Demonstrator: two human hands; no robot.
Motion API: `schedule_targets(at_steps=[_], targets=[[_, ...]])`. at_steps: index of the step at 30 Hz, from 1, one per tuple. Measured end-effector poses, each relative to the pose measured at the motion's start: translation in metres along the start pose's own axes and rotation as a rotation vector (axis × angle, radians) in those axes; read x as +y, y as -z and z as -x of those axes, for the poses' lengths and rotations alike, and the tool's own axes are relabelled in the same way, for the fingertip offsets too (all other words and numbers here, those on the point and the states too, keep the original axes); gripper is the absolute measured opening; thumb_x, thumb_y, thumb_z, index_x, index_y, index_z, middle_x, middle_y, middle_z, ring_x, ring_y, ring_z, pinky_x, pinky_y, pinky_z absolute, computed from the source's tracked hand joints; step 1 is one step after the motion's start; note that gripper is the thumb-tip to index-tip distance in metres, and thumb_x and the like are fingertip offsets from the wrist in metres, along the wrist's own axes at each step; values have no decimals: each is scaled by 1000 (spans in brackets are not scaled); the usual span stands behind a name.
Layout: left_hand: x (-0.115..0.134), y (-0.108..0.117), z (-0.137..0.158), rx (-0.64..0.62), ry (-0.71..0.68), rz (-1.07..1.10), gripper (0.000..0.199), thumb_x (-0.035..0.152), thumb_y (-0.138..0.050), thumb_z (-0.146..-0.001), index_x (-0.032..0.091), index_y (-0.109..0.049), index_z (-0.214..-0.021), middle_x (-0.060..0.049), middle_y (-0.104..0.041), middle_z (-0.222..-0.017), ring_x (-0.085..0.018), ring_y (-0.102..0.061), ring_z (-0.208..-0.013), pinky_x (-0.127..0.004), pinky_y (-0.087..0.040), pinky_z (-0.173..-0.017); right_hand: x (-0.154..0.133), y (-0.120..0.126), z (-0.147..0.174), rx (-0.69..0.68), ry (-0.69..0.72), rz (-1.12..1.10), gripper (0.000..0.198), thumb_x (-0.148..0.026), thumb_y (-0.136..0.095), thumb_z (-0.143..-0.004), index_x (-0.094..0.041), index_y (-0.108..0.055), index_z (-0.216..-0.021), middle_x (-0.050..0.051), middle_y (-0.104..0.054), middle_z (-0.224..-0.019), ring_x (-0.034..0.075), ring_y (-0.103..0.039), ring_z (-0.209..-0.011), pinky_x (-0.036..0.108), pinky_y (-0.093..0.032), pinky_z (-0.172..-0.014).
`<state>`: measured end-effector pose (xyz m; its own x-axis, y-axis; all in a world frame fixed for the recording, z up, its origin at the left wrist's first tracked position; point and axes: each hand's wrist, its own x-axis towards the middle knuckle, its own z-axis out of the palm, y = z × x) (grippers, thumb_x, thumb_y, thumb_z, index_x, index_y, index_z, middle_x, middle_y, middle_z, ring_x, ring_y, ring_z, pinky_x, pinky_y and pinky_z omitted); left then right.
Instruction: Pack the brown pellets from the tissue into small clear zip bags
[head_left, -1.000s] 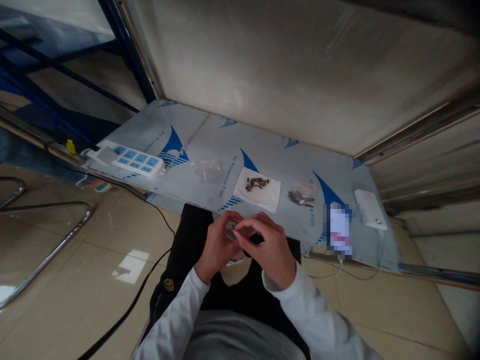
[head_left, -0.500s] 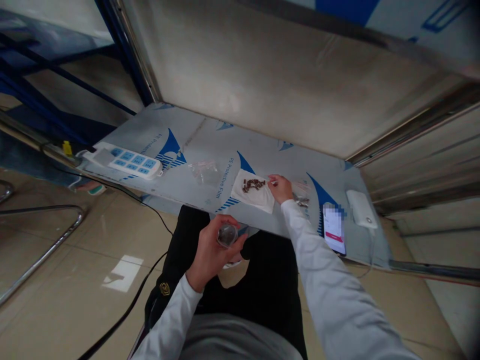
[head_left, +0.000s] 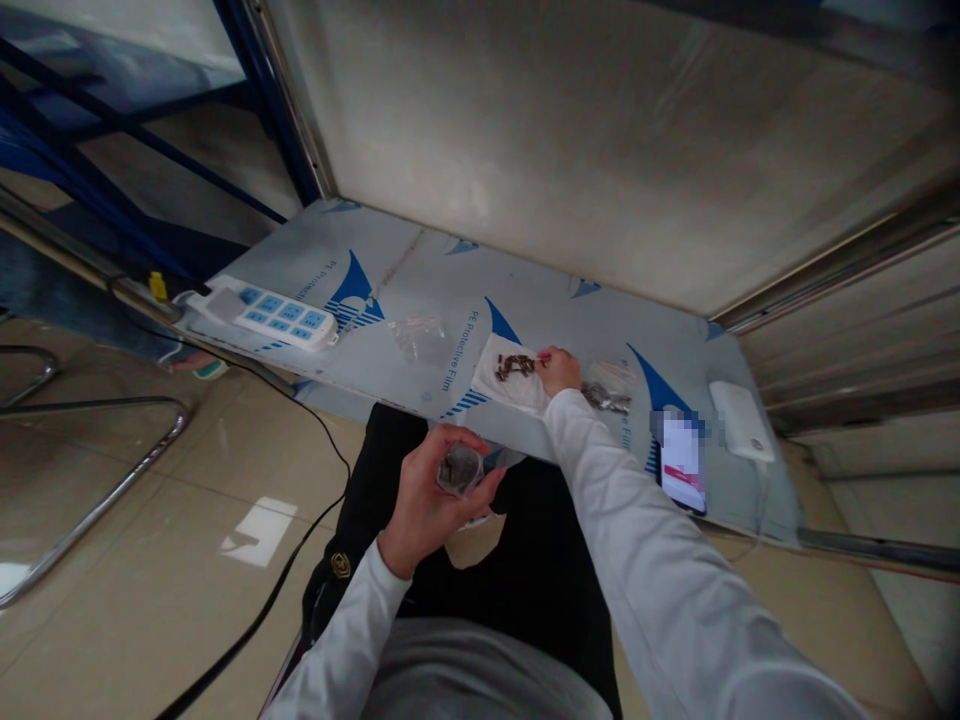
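My left hand [head_left: 429, 497] is wrapped round a small clear plastic cup [head_left: 460, 468], held above my lap just off the table's near edge. Something dark shows inside the cup, too blurred to name. A white sheet of paper or tissue [head_left: 491, 385] lies on the table with a pile of small dark brown pieces [head_left: 516, 367] on it. At the right end of this pile is my right hand [head_left: 559, 370], thumb and fingertips pinched together. What is between those fingertips cannot be made out.
The film-covered table [head_left: 420, 270] bears a power strip [head_left: 277, 315] at left and a clear bag [head_left: 418, 338] in the middle. Right of my right hand lies a clear bag of small dark pieces [head_left: 607, 390]. A phone [head_left: 682, 462] and a white corded box [head_left: 737, 420] are farther right.
My right hand has moved slightly left over the paper, closer to the brown pile, uncovering more of the bag beside it. My left hand keeps the cup. The camera view has shifted a little.
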<state>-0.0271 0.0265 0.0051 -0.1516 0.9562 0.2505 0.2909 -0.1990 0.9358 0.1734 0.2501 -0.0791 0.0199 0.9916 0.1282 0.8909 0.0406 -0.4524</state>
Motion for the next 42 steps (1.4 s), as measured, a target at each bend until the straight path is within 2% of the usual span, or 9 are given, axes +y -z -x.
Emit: schedule_targets(at_steps=[4,10,16,21,24,26,32,36,42], targets=[[1,-1,-1,-4,-12,-19,25,24,-73,-70,20,-57,-89,-1,-64,-84,-15,-62,-78,-26,-49,-72,-26,33,29,77,49,-108,13,-17,-59,-75,-15,-67,-86,8,-69,-85,17,-60,-72,31,-47,-74],[2,-5,-1,-18,-72,23,27,21,-72,-69,20,-55,-89,-2,-63,-84,-15,-61,-78,-26,-49,-73,-101,114,150,16,324,-654,8,-22,-63,-81,-22,-64,-89,2,-65,-87,14,-58,-73,28,-48,-67],[0,-11,1,-76,-124,137,28,15,-68,-68,21,-53,-91,-2,-60,-85,-15,-60,-78,-27,-49,-71,-128,122,197,-86,570,-638,12,-12,-63,-81,-22,-64,-88,2,-69,-85,16,-59,-81,32,-50,-75],[1,-10,2,-67,-129,124,23,16,-66,-71,21,-53,-89,-2,-60,-85,-16,-59,-79,-28,-48,-72,-119,125,194,-131,620,-566,17,-16,-66,-80,-24,-65,-95,2,-70,-89,18,-59,-83,33,-50,-75],[4,-9,2,-50,-121,87,27,18,-71,-69,21,-54,-90,-2,-61,-86,-16,-60,-80,-28,-48,-74,-98,118,170,-33,470,-556,13,-22,-62,-83,-26,-66,-94,1,-68,-83,17,-59,-74,31,-49,-69],[6,-9,1,-44,-102,40,26,20,-72,-69,21,-54,-89,-3,-62,-85,-16,-60,-80,-28,-48,-74,-75,97,137,88,318,-474,12,-26,-58,-85,-25,-67,-93,2,-66,-81,16,-57,-67,31,-49,-66],[8,-8,2,-28,-113,12,25,22,-72,-70,21,-54,-87,-3,-62,-85,-16,-61,-79,-28,-49,-73,-14,4,42,-23,210,-119,26,-20,-64,-73,-16,-68,-99,10,-63,-100,21,-60,-87,37,-47,-86],[8,-4,2,-20,-145,7,27,20,-73,-69,21,-54,-88,-3,-62,-86,-16,-60,-81,-28,-49,-74,-8,-22,31,-38,211,-98,22,-16,-59,-77,-17,-69,-96,10,-64,-96,22,-59,-94,36,-45,-92],[5,-3,2,2,-115,5,26,21,-73,-69,20,-55,-87,-3,-62,-85,-16,-61,-79,-28,-49,-73,-9,-22,35,-29,188,-74,22,-16,-53,-81,-17,-70,-95,10,-69,-96,21,-61,-92,35,-45,-89]])
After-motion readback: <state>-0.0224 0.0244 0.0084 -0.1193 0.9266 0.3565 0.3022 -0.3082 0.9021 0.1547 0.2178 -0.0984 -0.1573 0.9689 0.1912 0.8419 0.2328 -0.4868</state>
